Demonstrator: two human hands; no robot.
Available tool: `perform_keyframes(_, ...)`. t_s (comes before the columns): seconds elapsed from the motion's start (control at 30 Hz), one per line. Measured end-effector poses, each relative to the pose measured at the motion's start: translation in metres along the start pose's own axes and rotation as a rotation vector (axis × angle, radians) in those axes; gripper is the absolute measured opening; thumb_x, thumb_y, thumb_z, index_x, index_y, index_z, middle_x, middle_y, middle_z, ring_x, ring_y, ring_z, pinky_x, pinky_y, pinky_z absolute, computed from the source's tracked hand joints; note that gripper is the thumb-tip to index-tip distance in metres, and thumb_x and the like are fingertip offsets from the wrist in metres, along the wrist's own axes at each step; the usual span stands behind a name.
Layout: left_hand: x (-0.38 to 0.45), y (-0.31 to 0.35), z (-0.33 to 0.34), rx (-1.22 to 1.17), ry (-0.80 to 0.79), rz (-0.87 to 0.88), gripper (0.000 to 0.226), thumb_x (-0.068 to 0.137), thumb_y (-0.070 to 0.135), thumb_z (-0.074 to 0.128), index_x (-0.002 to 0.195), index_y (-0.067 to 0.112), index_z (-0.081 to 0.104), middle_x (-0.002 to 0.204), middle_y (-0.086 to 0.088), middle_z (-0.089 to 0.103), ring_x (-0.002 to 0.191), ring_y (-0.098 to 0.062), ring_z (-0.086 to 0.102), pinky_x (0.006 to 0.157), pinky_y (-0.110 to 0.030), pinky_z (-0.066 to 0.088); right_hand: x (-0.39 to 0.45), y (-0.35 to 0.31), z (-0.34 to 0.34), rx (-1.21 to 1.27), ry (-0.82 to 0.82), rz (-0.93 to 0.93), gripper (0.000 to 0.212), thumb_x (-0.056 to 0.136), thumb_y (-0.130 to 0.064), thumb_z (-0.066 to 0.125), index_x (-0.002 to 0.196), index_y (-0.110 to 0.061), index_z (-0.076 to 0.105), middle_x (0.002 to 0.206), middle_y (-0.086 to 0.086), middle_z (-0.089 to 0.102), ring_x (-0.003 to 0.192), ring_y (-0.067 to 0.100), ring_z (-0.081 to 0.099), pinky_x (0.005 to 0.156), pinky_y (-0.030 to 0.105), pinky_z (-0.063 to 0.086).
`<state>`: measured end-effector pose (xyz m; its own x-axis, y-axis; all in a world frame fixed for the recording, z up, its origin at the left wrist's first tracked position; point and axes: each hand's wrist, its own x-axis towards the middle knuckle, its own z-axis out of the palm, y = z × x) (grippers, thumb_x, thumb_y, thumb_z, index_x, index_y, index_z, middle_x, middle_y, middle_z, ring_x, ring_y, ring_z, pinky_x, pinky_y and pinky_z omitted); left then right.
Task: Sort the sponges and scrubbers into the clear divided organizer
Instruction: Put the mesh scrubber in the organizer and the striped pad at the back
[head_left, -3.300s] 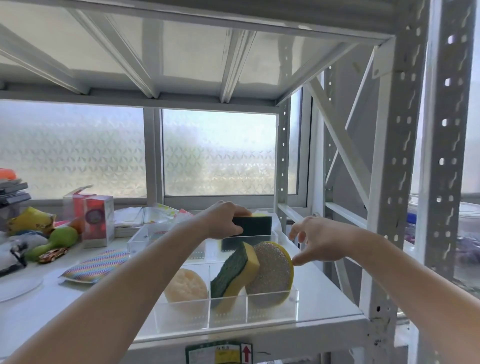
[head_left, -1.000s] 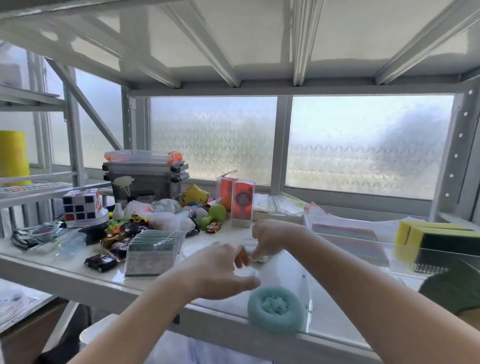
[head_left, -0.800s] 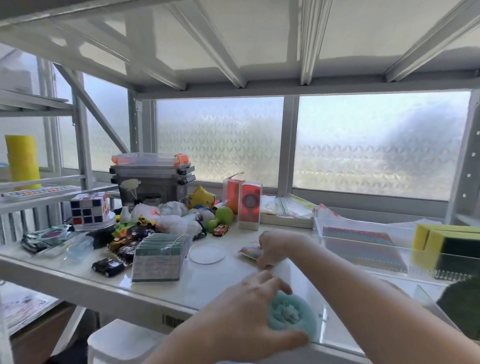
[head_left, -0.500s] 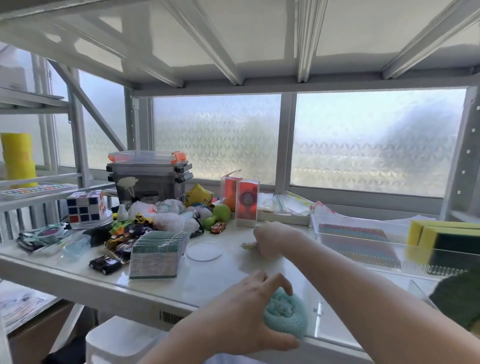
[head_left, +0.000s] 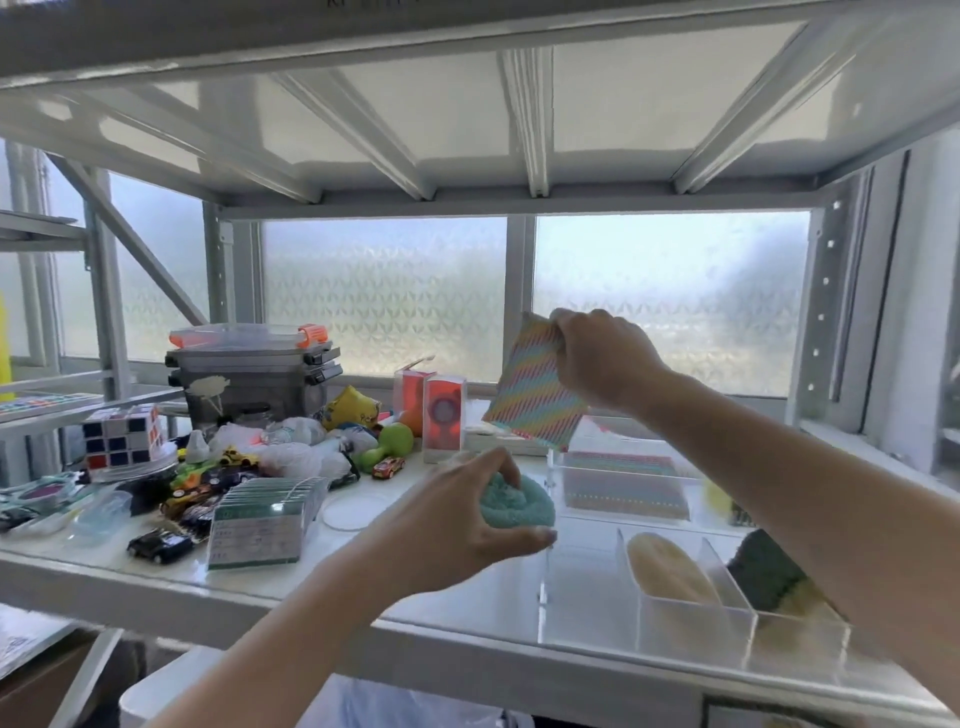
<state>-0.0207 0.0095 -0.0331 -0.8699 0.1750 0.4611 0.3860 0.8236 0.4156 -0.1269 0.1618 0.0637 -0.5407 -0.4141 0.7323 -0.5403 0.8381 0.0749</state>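
Observation:
My left hand (head_left: 457, 525) grips a round teal scrubber (head_left: 519, 501), held just above the shelf beside the clear divided organizer (head_left: 587, 587). My right hand (head_left: 602, 358) pinches the top corner of a rainbow-striped flat sponge (head_left: 535, 389), which hangs in the air above the organizer's back left. A second striped sponge (head_left: 621, 480) lies flat in a back compartment. A beige round sponge (head_left: 667, 569) stands in a front compartment, and a green-and-yellow sponge (head_left: 769, 574) sits to its right, partly behind my right forearm.
The white shelf (head_left: 363, 571) carries clutter on its left: a puzzle cube (head_left: 124, 434), toy cars (head_left: 161, 545), a pack of cards (head_left: 265, 519), two red boxes (head_left: 441, 413), a grey storage case (head_left: 249, 374) and a clear round lid (head_left: 356, 512). A shelf deck hangs low overhead.
Both hands have lifted their objects off the shelf. The right hand raised the striped sponge up and to the right; the left hand closed on the teal scrubber and carried it toward the organizer.

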Motion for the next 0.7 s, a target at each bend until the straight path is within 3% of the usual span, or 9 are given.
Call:
perform_keyframes(0.07, 0.010, 0.014, 0.003, 0.002, 0.011, 0.024, 0.040, 0.071, 0.064, 0.062, 0.088, 0.032, 0.046, 0.087, 0.016, 0.052, 0.071, -0.003, 0.049, 0.057, -0.018, 0.037, -0.009, 0.016, -0.017, -0.022, 0.021, 0.026, 0.024, 0.090, -0.008, 0.043, 0.109, -0.008, 0.058, 0.086, 0.011, 0.064, 0.084, 0.035, 0.064, 0.066, 0.032, 0.039)
perform_keyframes(0.17, 0.023, 0.032, 0.013, 0.034, -0.017, 0.060, 0.037, 0.074, 0.063, 0.060, 0.086, 0.030, 0.047, 0.092, 0.009, 0.054, 0.075, -0.007, 0.049, 0.059, -0.019, 0.036, -0.022, 0.039, -0.039, -0.061, 0.034, 0.058, 0.021, 0.091, -0.009, 0.043, 0.106, -0.008, 0.057, 0.078, 0.006, 0.053, 0.075, 0.033, 0.060, 0.064, 0.032, 0.038)
perform_keyframes(0.33, 0.035, 0.053, 0.030, 0.151, 0.002, 0.047, 0.032, 0.072, 0.059, 0.061, 0.085, 0.034, 0.047, 0.099, 0.005, 0.056, 0.077, -0.010, 0.053, 0.055, -0.022, 0.035, -0.044, 0.074, -0.063, -0.118, 0.042, 0.092, 0.019, 0.091, -0.010, 0.045, 0.104, -0.007, 0.059, 0.078, 0.005, 0.060, 0.066, 0.026, 0.054, 0.061, 0.034, 0.044)
perform_keyframes(0.43, 0.039, 0.060, 0.035, 0.150, -0.003, 0.032, 0.030, 0.070, 0.058, 0.062, 0.085, 0.035, 0.048, 0.100, 0.003, 0.057, 0.081, -0.013, 0.054, 0.061, -0.026, 0.044, -0.052, 0.088, -0.071, -0.131, 0.037, 0.114, 0.020, 0.091, -0.010, 0.046, 0.106, -0.007, 0.059, 0.075, 0.003, 0.057, 0.066, 0.025, 0.056, 0.061, 0.034, 0.047)
perform_keyframes(0.5, 0.042, 0.063, 0.036, 0.145, -0.026, 0.029, 0.030, 0.071, 0.057, 0.063, 0.087, 0.035, 0.049, 0.100, 0.003, 0.057, 0.082, -0.013, 0.055, 0.066, -0.028, 0.049, -0.055, 0.095, -0.074, -0.141, 0.029, 0.121, 0.020, 0.091, -0.011, 0.046, 0.106, -0.008, 0.059, 0.075, 0.003, 0.058, 0.067, 0.025, 0.058, 0.063, 0.036, 0.050)
perform_keyframes(0.63, 0.043, 0.060, 0.035, 0.195, -0.112, -0.003, 0.034, 0.071, 0.052, 0.066, 0.095, 0.034, 0.049, 0.100, 0.005, 0.057, 0.080, -0.011, 0.056, 0.059, -0.020, 0.042, -0.057, 0.101, -0.074, -0.152, 0.010, 0.121, 0.020, 0.092, -0.011, 0.046, 0.106, -0.009, 0.059, 0.076, 0.003, 0.059, 0.066, 0.024, 0.058, 0.063, 0.034, 0.049)
perform_keyframes(0.7, 0.041, 0.053, 0.034, 0.204, -0.170, -0.040, 0.044, 0.069, 0.050, 0.069, 0.103, 0.036, 0.045, 0.098, 0.006, 0.060, 0.080, -0.012, 0.059, 0.062, -0.022, 0.048, -0.056, 0.102, -0.072, -0.179, -0.008, 0.115, 0.021, 0.091, -0.011, 0.047, 0.108, -0.008, 0.059, 0.076, 0.003, 0.058, 0.065, 0.024, 0.056, 0.062, 0.033, 0.047)
